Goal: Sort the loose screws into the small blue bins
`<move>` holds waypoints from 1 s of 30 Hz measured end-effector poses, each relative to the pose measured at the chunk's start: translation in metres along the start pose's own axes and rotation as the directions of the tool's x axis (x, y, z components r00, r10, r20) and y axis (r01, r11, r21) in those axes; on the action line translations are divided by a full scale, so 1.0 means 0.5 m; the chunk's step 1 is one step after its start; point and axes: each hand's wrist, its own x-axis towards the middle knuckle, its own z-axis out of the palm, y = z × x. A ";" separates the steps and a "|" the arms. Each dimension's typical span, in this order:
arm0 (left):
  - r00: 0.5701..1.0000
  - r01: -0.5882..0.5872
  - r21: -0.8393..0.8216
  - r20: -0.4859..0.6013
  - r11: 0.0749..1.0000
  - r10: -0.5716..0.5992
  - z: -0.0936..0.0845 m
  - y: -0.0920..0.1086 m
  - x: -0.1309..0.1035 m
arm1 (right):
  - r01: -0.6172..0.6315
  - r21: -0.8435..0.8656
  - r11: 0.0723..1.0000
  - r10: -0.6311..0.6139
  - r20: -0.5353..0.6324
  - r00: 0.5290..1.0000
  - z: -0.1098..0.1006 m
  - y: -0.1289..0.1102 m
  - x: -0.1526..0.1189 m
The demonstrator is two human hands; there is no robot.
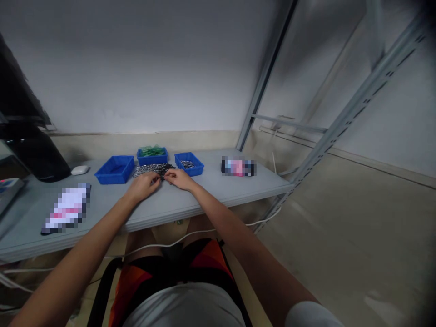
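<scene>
My left hand and my right hand are close together over the grey tabletop, fingertips pinched. Whatever sits between the fingers is too small to make out. Just beyond them lies a pile of thin, shiny silver and dark pieces, partly covered by my fingers. Behind the pile stands a blue bin with green, film-like material in it. To the right, near my right hand, another blue bin holds small metallic pieces. A third blue bin is left of the pile, with no contents visible.
A large black bottle-shaped object and a small white case are at the left. Blurred-out flat items lie at left and right. A metal rack post rises on the right; a white cable crosses below the table edge.
</scene>
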 end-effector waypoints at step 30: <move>0.990 0.132 0.047 0.050 0.990 -0.134 -0.007 0.005 0.003 | 0.155 -0.127 0.980 -0.154 0.012 0.988 -0.003 0.019 0.007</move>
